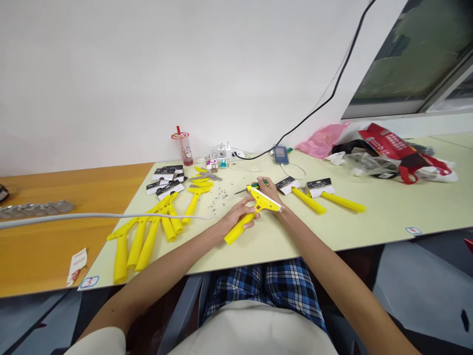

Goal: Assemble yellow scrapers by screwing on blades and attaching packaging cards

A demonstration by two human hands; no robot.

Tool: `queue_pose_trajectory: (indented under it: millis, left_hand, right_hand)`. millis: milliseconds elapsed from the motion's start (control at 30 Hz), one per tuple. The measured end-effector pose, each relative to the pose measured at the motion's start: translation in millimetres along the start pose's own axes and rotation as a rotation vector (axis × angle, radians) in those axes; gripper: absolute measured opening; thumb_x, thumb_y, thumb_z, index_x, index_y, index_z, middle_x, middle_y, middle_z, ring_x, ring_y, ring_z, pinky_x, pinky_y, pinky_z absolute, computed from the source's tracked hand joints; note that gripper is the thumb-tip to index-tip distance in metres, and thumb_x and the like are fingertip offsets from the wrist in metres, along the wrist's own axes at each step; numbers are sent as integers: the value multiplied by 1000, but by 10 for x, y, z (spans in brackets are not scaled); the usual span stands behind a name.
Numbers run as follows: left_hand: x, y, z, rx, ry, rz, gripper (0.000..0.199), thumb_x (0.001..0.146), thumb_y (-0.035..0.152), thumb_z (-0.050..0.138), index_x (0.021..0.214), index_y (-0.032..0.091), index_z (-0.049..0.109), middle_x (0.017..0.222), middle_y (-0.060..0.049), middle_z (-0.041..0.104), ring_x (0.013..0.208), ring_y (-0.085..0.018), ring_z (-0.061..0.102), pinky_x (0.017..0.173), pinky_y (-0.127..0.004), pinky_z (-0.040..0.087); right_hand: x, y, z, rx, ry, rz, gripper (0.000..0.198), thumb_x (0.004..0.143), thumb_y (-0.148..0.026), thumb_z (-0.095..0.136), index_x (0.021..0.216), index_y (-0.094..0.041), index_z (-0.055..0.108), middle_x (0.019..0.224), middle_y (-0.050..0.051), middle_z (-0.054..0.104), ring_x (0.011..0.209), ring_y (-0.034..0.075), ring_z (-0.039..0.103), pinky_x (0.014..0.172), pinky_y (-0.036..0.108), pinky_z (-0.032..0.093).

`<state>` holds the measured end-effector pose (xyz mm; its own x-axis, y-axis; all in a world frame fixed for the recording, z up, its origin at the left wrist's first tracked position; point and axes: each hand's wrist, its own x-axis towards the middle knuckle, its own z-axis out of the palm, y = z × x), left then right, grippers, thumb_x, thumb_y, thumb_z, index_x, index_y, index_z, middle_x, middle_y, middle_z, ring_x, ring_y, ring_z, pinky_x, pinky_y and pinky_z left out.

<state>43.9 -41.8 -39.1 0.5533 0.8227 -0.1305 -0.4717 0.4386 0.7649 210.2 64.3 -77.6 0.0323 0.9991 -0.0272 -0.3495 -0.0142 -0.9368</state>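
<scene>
My left hand [239, 215] is wrapped round the handle of a yellow scraper [238, 230], whose wide head with a white edge points up to the right. A screwdriver [240, 192] with a green handle lies in my closed right hand [269, 188], its thin shaft pointing left past the scraper head. The right hand is behind the scraper head, which partly hides it. Small metal screws [221, 194] are scattered on the table left of the hands. Several yellow scraper handles [148, 244] lie farther left, with yellow head pieces [201, 181] and grey blades [206, 176] behind.
Two yellow scrapers with header cards [320, 186] lie on the right. Black-and-white cards [168, 172] are stacked back left. Along the wall stand a cup with a straw [186, 149], a power strip [220, 151] and a small device [281, 155]. Plastic bags [388, 153] lie back right. A grey cable [92, 215] crosses the left.
</scene>
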Motion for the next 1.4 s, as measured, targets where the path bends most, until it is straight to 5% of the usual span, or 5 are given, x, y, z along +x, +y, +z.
queue_pose_trajectory:
  millis: [233,500,967,1167,1400]
  left_hand:
    - [-88,-98,49,51,-135,-118,58,76,20,90,127,19,62,100,-5,67,79,-16,71,43,-18,33]
    - [-64,-109,18,45,-125,-114,57,77,18,87,128,19,63,97,-6,69,77,-16,71,43,-19,32]
    - [-5,-149,-43,51,-94,-65,59,76,20,86,130,18,63,103,-8,71,78,-17,72,42,-19,33]
    - [-37,-68,-21,58,-99,-77,58,77,18,86,130,19,63,104,-7,69,79,-17,72,43,-19,34]
    - [-1,-6,-64,-30,1,-2,56,77,16,85,128,20,63,103,-6,68,79,-13,69,41,-17,30]
  right_hand:
    - [-122,-31,71,3,-191,93,60,68,-40,101,107,-27,56,95,0,75,91,24,82,86,42,70]
    - [-287,-109,154,-12,-293,-25,65,68,-52,102,104,-26,54,104,2,72,108,26,80,94,44,68]
    - [-331,-142,184,-45,-337,-22,64,67,-53,101,103,-27,55,103,0,75,102,25,81,91,41,66]
    - [-274,-111,175,-53,-268,-45,65,64,-56,101,103,-27,57,106,3,74,101,26,80,87,41,67]
    - [-55,-81,65,-29,-18,-157,70,64,-65,96,106,-28,54,107,3,73,103,26,79,88,44,68]
